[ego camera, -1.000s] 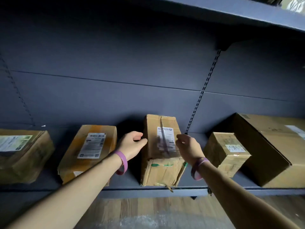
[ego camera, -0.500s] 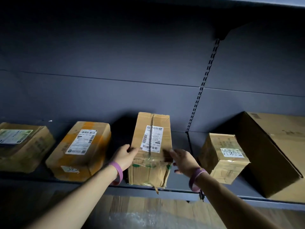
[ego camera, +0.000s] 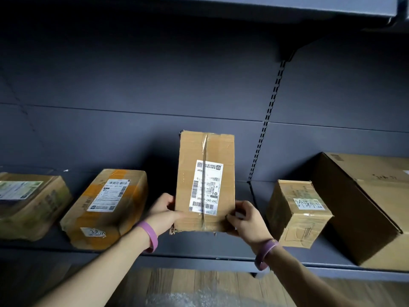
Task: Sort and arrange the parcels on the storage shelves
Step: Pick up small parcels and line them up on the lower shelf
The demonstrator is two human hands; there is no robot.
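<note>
**Holding a tall parcel by its lower corners**

The left hand point(ego camera: 164, 212) and right hand point(ego camera: 245, 220) grip a tall brown cardboard parcel with a white shipping label point(ego camera: 205, 182), fingers point(ego camera: 239, 209) curled round its bottom edges. It seems to hang just clear of the dark grey metal shelf point(ego camera: 199, 255), though its base is hard to see. Held so low, it could topple or slip onto the orange-taped cardboard parcel point(ego camera: 106, 209) left of the fingers.

My view was dim. The dark back panel point(ego camera: 132, 85) swallowed most light, and the upper shelf point(ego camera: 309, 7) left deep shadow beneath it. The parcel point(ego camera: 223, 156) was lit brightest on its front face, its label point(ego camera: 207, 187) sharp, and it threw a shadow to its left. I saw wide-angle bending toward the edges; the floor point(ego camera: 199, 284) looked soft and blurred.
</note>
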